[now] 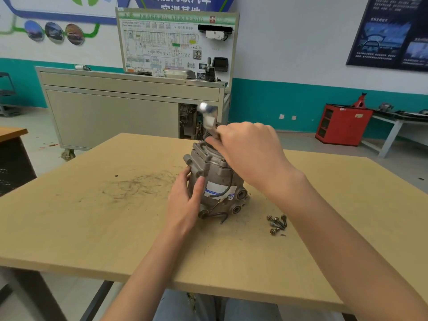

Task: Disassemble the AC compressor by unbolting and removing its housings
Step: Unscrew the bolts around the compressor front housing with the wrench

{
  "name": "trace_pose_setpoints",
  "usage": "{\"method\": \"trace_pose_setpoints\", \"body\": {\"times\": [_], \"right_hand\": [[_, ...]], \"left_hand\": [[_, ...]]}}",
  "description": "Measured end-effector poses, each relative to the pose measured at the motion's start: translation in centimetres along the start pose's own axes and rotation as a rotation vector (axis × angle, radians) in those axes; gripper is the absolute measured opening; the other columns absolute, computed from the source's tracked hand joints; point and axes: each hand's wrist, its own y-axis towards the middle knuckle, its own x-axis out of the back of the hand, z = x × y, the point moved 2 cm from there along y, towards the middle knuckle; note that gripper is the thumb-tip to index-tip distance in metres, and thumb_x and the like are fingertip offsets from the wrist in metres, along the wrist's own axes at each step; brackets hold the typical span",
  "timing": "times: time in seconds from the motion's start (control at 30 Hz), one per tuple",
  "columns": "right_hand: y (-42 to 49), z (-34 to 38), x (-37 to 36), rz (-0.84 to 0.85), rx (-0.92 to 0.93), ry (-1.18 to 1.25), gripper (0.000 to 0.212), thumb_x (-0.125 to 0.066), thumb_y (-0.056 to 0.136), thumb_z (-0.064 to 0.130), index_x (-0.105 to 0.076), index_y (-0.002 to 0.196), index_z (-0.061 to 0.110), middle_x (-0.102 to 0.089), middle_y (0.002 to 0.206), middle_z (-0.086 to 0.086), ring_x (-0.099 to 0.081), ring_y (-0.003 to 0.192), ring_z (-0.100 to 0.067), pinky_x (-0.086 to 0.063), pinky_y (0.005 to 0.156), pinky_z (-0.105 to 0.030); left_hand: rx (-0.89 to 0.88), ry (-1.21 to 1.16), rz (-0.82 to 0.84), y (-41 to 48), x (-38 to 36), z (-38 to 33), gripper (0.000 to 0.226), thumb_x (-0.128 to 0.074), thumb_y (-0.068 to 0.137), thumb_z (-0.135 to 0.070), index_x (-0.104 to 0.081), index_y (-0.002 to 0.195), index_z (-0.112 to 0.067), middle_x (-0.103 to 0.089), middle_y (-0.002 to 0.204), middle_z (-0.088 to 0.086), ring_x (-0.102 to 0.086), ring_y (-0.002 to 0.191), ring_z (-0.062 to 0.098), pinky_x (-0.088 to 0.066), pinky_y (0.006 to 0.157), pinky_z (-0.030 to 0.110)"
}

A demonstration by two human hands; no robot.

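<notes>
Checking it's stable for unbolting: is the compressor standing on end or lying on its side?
Standing on end. The compressor rests on the table, top housing upward; left hand holds its side, right hand grips a wrench above.

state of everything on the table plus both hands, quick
grey metal AC compressor: upright on the tan wooden table
silver metal tool: blurred, rising from the compressor's top
dark loose bolts: out, lying clustered right of the compressor
left hand: grips the compressor's side
right hand: grips the tool
</notes>
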Motion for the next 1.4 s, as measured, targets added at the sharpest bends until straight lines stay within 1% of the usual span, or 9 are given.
{"method": "trace_pose_setpoints", "body": {"times": [0.2,0.33,0.43,0.57,0.73,0.93,1.1,1.23,1.4], "right_hand": [[-1.0,3.3,-0.4,0.102,0.069,-0.220,0.021,-0.047,0.081,0.018,-0.067,0.079,0.022,-0.065,0.066,0.007,-0.063,0.054,-0.008,-0.037,0.041,-0.020],[-2.4,2.3,-1.2,-0.160,0.062,-0.107,0.014,-0.055,0.083,0.012,-0.067,0.075,0.014,-0.062,0.064,0.000,-0.059,0.052,-0.013,-0.040,0.041,-0.022],[-4.9,-2.2,-2.4,-0.206,-0.074,0.464,0.017,-0.057,0.090,0.024,-0.070,0.088,0.013,-0.067,0.076,0.002,-0.062,0.062,-0.012,-0.051,0.050,-0.024],[-6.5,-7.7,-6.0,0.062,-0.583,1.582,0.025,-0.050,0.093,0.015,-0.074,0.097,0.022,-0.072,0.085,-0.007,-0.069,0.082,-0.023,-0.057,0.073,-0.031],[-5.5,-8.7,-9.4,0.151,-0.738,1.919,0.028,-0.048,0.085,0.018,-0.077,0.088,0.018,-0.072,0.084,-0.008,-0.069,0.071,-0.016,-0.056,0.068,-0.026],[-4.1,-7.3,-4.2,-0.145,-0.454,1.169,0.016,-0.055,0.093,0.014,-0.070,0.088,0.013,-0.072,0.070,-0.002,-0.070,0.062,-0.018,-0.056,0.059,-0.024],[-1.9,-2.2,-0.5,-0.010,-0.070,0.241,0.036,-0.048,0.096,0.032,-0.071,0.088,0.005,-0.071,0.077,-0.007,-0.066,0.067,-0.024,-0.053,0.064,-0.038],[-2.1,-0.1,0.1,-0.255,0.035,0.109,0.026,-0.072,0.081,0.017,-0.061,0.063,0.004,-0.058,0.050,-0.008,-0.054,0.037,-0.024,-0.042,0.038,-0.026],[-3.7,1.0,-1.8,-0.294,0.156,0.071,0.013,-0.071,0.080,0.013,-0.065,0.071,0.005,-0.061,0.057,-0.006,-0.056,0.043,-0.018,-0.033,0.040,-0.018]], "left_hand": [[0.000,0.009,-0.006,0.0,-0.1,-0.1,0.089,-0.031,0.077,-0.072,-0.043,0.140,-0.011,-0.051,0.139,0.007,-0.046,0.128,0.021,-0.037,0.106,0.049],[0.001,-0.001,-0.001,0.0,0.0,0.0,0.088,-0.032,0.077,-0.072,-0.043,0.141,-0.013,-0.050,0.141,0.006,-0.045,0.130,0.019,-0.036,0.108,0.048],[0.003,-0.008,0.005,0.0,0.1,0.3,0.088,-0.031,0.077,-0.076,-0.041,0.142,-0.017,-0.050,0.142,0.002,-0.044,0.131,0.015,-0.036,0.109,0.046],[0.010,-0.026,0.023,-0.1,0.1,0.3,0.088,-0.031,0.077,-0.077,-0.040,0.144,-0.020,-0.048,0.143,-0.001,-0.043,0.132,0.013,-0.036,0.110,0.046],[0.011,-0.044,0.036,-0.1,0.3,0.1,0.089,-0.031,0.077,-0.074,-0.039,0.145,-0.018,-0.047,0.144,0.000,-0.042,0.133,0.013,-0.034,0.111,0.045],[0.011,-0.029,0.035,-0.1,0.2,0.2,0.091,-0.029,0.077,-0.075,-0.037,0.146,-0.016,-0.046,0.145,0.002,-0.041,0.134,0.014,-0.033,0.112,0.045],[-0.002,-0.040,0.037,-0.1,0.2,0.2,0.089,-0.030,0.078,-0.072,-0.039,0.145,-0.014,-0.047,0.144,0.003,-0.042,0.133,0.015,-0.034,0.111,0.045],[0.001,-0.021,0.036,-0.1,0.1,0.0,0.085,-0.030,0.080,-0.069,-0.039,0.145,-0.014,-0.048,0.144,0.003,-0.042,0.132,0.015,-0.034,0.111,0.044],[-0.001,-0.014,0.044,-0.2,0.1,0.0,0.089,-0.027,0.078,-0.074,-0.043,0.141,-0.013,-0.053,0.136,0.009,-0.049,0.125,0.023,-0.038,0.106,0.044]]}}
